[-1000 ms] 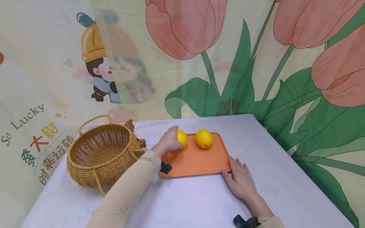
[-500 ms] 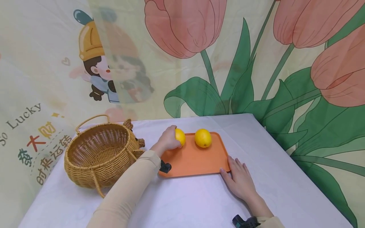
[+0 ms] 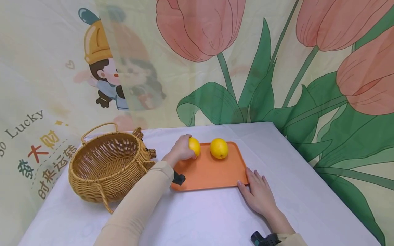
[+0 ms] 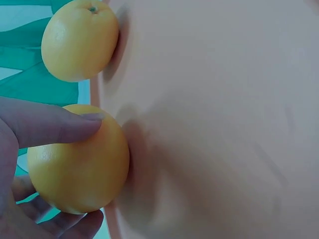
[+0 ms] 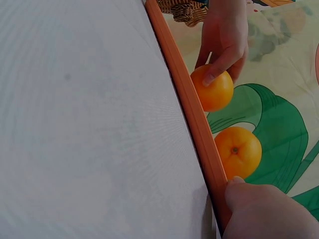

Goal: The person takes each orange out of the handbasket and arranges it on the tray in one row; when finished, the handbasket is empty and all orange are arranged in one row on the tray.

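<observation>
My left hand (image 3: pixel 181 148) grips an orange (image 3: pixel 195 147) at the back left of the orange tray (image 3: pixel 212 176). In the left wrist view the thumb lies across that fruit's upper side, and the other fingers curl under it. A second orange (image 3: pixel 219 148) sits on the tray just to the right; its green stem end (image 4: pixel 93 9) shows in the left wrist view. My right hand (image 3: pixel 260 194) rests at the tray's front right corner, fingers extended along the right edge. The right wrist view has its thumb (image 5: pixel 236 186) against the tray's rim (image 5: pixel 192 107).
A wicker basket (image 3: pixel 80 186) with handles and an animal-face side stands left of the tray, close to my left forearm. Its inside shows nothing in it. White cloth (image 3: pixel 197 218) covers the table, and a tulip-printed curtain (image 3: pixel 209 73) hangs behind.
The view has shifted slightly, so the basket appears a little further left. Both hands keep their places, the left one still holding the orange.
</observation>
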Action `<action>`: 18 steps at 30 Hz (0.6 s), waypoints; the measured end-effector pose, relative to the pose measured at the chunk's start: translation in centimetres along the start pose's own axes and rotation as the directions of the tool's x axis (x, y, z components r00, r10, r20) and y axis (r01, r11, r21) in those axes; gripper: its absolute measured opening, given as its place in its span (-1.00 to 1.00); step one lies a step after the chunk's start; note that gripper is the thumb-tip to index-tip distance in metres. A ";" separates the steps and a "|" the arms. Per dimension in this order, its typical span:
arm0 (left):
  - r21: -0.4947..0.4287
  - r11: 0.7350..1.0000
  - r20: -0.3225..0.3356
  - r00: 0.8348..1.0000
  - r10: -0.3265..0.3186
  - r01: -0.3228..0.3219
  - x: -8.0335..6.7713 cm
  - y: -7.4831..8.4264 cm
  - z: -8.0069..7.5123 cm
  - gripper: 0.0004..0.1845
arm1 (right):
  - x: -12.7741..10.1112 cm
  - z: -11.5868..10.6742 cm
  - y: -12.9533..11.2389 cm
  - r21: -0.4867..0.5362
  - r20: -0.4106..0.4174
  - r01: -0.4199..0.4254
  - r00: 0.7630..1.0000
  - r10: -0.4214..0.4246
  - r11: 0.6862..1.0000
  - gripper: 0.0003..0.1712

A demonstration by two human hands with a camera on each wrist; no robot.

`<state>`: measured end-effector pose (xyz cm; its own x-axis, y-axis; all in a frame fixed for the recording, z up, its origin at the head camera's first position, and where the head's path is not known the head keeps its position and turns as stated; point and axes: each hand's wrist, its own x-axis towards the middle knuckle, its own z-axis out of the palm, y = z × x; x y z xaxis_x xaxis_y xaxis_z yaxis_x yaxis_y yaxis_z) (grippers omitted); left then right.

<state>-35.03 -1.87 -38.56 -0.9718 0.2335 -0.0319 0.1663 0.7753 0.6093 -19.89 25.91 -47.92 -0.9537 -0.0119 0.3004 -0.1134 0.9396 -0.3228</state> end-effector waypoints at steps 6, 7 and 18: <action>0.053 0.998 -0.001 0.999 0.032 -0.032 0.2 -0.2 -0.2 -0.05 | 0.1 -0.1 0.0 -0.004 0.012 -0.001 1.000 0.001 1.000 -0.08; 0.061 0.997 -0.003 0.999 0.039 -0.039 0.2 -0.2 -0.3 -0.05 | 0.1 -0.1 0.0 -0.004 0.013 -0.003 1.000 0.003 1.000 -0.08; 0.029 0.999 -0.021 0.999 0.033 -0.032 0.2 -0.5 -0.2 -0.03 | 0.1 -0.2 0.1 0.004 0.018 -0.003 1.000 0.003 1.000 -0.07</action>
<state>-35.33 -2.29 -38.75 -0.9691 0.2465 0.0047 0.2022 0.7839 0.5871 -19.98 26.11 -47.76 -0.9590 -0.0153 0.2828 -0.1116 0.9382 -0.3276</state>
